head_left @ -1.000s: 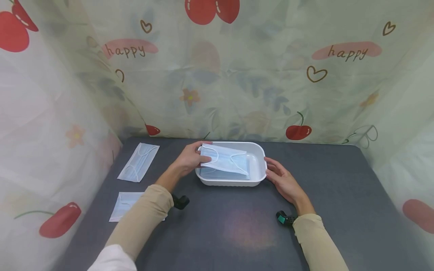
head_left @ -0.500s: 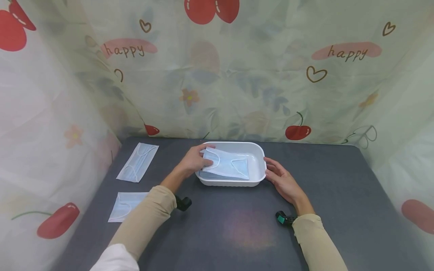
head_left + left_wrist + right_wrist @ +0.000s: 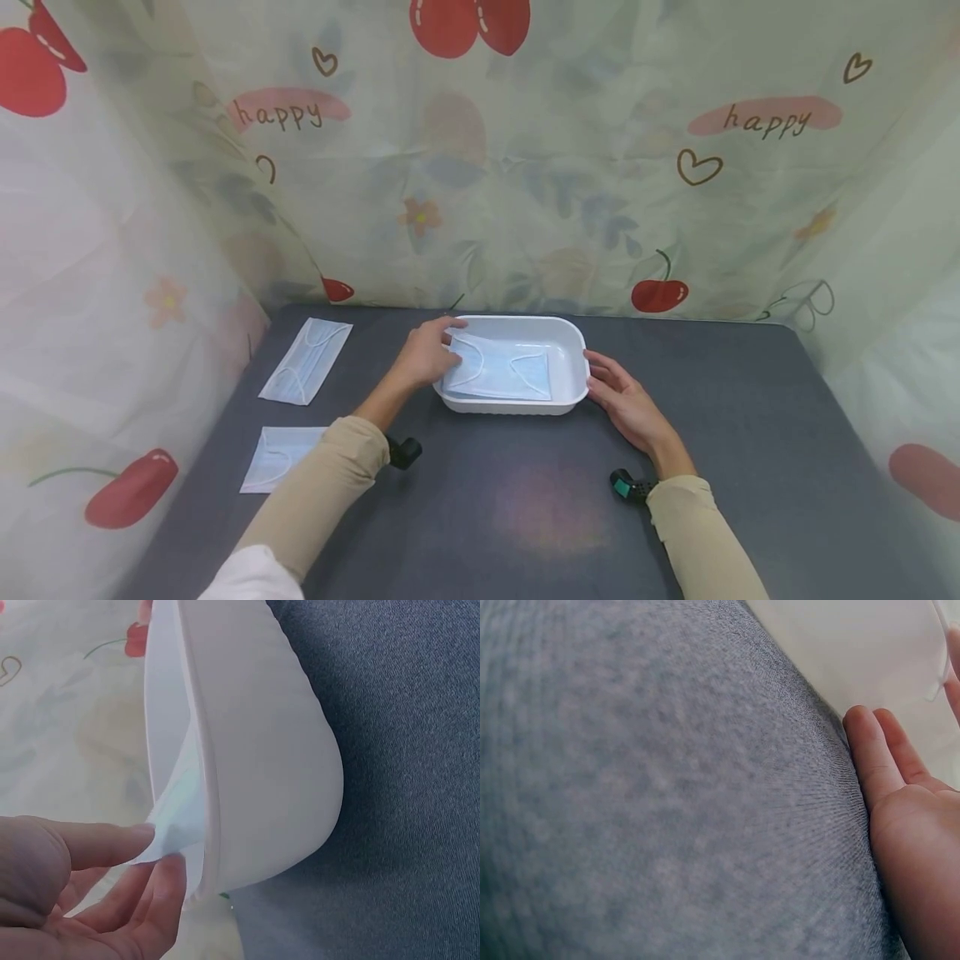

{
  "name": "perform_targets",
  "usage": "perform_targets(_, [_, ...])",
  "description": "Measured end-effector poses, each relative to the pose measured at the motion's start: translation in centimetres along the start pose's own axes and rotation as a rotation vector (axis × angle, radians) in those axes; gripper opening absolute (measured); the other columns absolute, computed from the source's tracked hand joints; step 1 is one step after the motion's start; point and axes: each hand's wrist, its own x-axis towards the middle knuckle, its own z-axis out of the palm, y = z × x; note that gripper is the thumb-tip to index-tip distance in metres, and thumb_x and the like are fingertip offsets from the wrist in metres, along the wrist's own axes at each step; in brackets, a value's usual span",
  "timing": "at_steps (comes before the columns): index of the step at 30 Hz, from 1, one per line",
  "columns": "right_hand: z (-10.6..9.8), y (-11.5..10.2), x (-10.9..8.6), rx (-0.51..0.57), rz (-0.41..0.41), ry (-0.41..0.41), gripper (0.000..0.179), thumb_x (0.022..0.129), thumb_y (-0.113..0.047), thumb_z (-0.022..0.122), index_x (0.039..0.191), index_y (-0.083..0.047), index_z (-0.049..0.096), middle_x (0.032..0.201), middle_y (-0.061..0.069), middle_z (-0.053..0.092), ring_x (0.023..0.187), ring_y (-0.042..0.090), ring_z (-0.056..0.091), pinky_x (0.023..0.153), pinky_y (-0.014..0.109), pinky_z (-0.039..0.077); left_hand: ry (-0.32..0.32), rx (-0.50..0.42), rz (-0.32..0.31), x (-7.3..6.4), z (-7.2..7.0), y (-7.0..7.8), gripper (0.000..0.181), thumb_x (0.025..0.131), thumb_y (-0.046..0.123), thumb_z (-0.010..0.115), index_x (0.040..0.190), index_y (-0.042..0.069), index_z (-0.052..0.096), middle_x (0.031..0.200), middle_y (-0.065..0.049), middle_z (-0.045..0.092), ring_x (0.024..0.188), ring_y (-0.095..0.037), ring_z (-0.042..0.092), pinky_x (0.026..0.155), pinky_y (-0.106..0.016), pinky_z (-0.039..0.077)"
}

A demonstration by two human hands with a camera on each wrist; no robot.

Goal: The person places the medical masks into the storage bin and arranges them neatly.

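In the head view a white plastic tray (image 3: 510, 407) stands at the table's back middle. A pale blue face mask (image 3: 498, 367) with white ear loops lies in its left part. My left hand (image 3: 426, 357) reaches over the tray's left end. In the left wrist view its thumb and fingers pinch the corner of the mask (image 3: 180, 814) beside the tray wall (image 3: 255, 750). My right hand (image 3: 626, 404) touches the tray's right end with fairly straight fingers. The right wrist view shows those fingers (image 3: 874, 754) against the tray's outer side. Any masks under the top one are hidden.
Two more face masks lie on the grey table (image 3: 525, 500) at the left: a slanted mask (image 3: 306, 361) at the back and a nearer mask (image 3: 277, 458) partly covered by my left sleeve. A printed curtain (image 3: 525, 208) rises behind the table and along both sides.
My left hand has moved slightly forward and lowered the mask, which now lies flat in the tray. The right hand has stayed at the tray's right end.
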Motion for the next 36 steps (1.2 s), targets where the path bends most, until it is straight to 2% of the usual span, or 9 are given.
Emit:
perform_targets(7, [0.1,0.2,0.0,-0.001,0.011,0.002,0.063,0.104,-0.029,0.059,0.16,-0.023,0.031,0.163,0.015,0.033,0.136,0.015,0.047,0.099,0.01,0.046,0.075,-0.056,0.028,-0.4,-0.8,-0.9,0.053,0.091,0.002,0.065,0.142,0.017,0.058,0.131,-0.012,0.069,0.121,-0.03,0.065,0.097,-0.047,0.056])
perform_targets(12, [0.2,0.2,0.0,-0.003,0.018,0.006,0.063,0.104,-0.03,0.059,0.16,-0.024,0.032,0.163,0.014,0.034,0.135,0.014,0.047,0.098,0.009,0.046,0.125,-0.132,0.023,-1.0,-1.1,-1.5,0.05,0.092,0.008,0.07,0.139,0.016,0.06,0.133,-0.012,0.068,0.119,-0.03,0.065,0.098,-0.047,0.056])
perform_targets(19, [0.3,-0.1,-0.3,0.001,0.01,0.003,0.064,0.103,-0.03,0.06,0.16,-0.022,0.031,0.162,0.016,0.033,0.13,0.009,0.05,0.099,0.01,0.046,0.216,-0.225,0.011,-1.8,-1.2,-2.5,0.052,0.093,0.021,0.075,0.142,0.02,0.058,0.139,-0.006,0.064,0.128,-0.029,0.059,0.105,-0.047,0.052])
perform_targets(25, [0.3,-0.3,-0.4,-0.007,0.012,0.003,0.065,0.103,-0.032,0.06,0.16,-0.022,0.031,0.163,0.016,0.033,0.129,0.007,0.05,0.098,0.009,0.046,0.282,-0.273,0.004,-2.4,-1.5,-4.1,0.055,0.092,0.025,0.077,0.143,0.021,0.057,0.141,-0.006,0.063,0.13,-0.031,0.057,0.105,-0.049,0.051])
perform_targets(36, [0.3,-0.3,-0.2,-0.003,0.013,0.003,0.065,0.103,-0.032,0.06,0.16,-0.023,0.031,0.163,0.015,0.031,0.132,0.01,0.048,0.098,0.009,0.046,0.351,-0.284,0.035,-3.5,-2.5,-7.2,0.058,0.091,0.028,0.077,0.144,0.018,0.055,0.143,-0.011,0.062,0.136,-0.037,0.053,0.112,-0.052,0.045])
